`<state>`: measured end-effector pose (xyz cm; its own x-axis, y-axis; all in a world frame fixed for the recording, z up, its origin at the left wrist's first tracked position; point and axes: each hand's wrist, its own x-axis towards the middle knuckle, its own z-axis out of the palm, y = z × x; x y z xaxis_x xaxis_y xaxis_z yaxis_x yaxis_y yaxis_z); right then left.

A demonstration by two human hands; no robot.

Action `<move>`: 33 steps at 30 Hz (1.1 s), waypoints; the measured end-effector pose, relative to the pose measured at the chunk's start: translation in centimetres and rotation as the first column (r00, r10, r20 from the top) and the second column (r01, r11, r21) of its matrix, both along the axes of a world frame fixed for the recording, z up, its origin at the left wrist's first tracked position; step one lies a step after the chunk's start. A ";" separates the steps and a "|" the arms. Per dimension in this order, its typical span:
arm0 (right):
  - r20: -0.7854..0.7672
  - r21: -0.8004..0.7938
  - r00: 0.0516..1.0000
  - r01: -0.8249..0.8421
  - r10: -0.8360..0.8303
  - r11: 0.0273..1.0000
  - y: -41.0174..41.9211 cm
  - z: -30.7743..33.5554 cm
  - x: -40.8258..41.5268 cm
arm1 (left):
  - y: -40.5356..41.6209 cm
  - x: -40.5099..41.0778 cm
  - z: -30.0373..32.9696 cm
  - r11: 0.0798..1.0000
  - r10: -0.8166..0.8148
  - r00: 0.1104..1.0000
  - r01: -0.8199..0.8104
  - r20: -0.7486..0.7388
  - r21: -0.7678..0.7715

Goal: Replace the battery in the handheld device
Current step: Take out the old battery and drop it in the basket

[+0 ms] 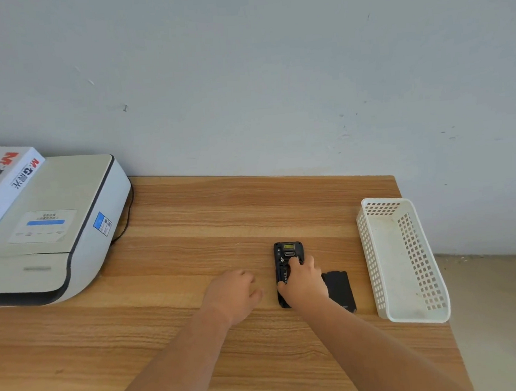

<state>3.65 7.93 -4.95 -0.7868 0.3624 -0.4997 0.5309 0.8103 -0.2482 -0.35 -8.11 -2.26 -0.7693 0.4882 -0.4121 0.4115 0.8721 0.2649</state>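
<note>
Right of the frame's centre, on the worktop [191,218], the handheld device [287,254] is gripped by the right hand [304,282]. Just left of it, the left hand [234,294] is held loosely curled, grasping nothing. A black cover [339,290] is laid beside the device.

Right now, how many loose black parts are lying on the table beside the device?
1: a flat black piece lies just right of the handheld device, between it and the white basket. The right hand may hide others.

Looks like an office: big white printer [48,231] with a paper box [2,182] on top, wooden desk [191,218], white plastic basket [402,261], plain grey wall [272,72] behind.
</note>
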 end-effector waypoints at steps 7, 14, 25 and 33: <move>0.045 0.012 0.994 0.097 -0.098 0.995 -0.9 0.0 -0.8 | 0.2 -0.3 -0.2 0.999 0.004 1.000 -0.004 0.010 -0.032; 0.011 -0.079 0.980 0.200 -0.200 0.977 -0.1 0.6 -1.0 | 0.0 -0.5 0.2 0.998 0.013 1.000 -0.011 0.020 -0.057; -0.201 -0.102 0.934 0.279 -0.294 0.955 7.1 6.5 1.4 | 2.9 -0.8 2.6 0.991 -0.068 0.998 0.070 0.019 -0.110; -0.293 -0.053 0.876 0.384 -0.382 0.922 15.7 9.6 4.0 | 6.4 0.4 3.6 0.988 -0.101 0.994 0.097 -0.029 -0.120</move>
<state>7.62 23.64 4.67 -0.6952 0.6681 -0.2653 0.7046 0.5604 -0.4353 0.04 -1.71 1.32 -0.7346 0.5118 -0.4455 0.5043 0.8511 0.1461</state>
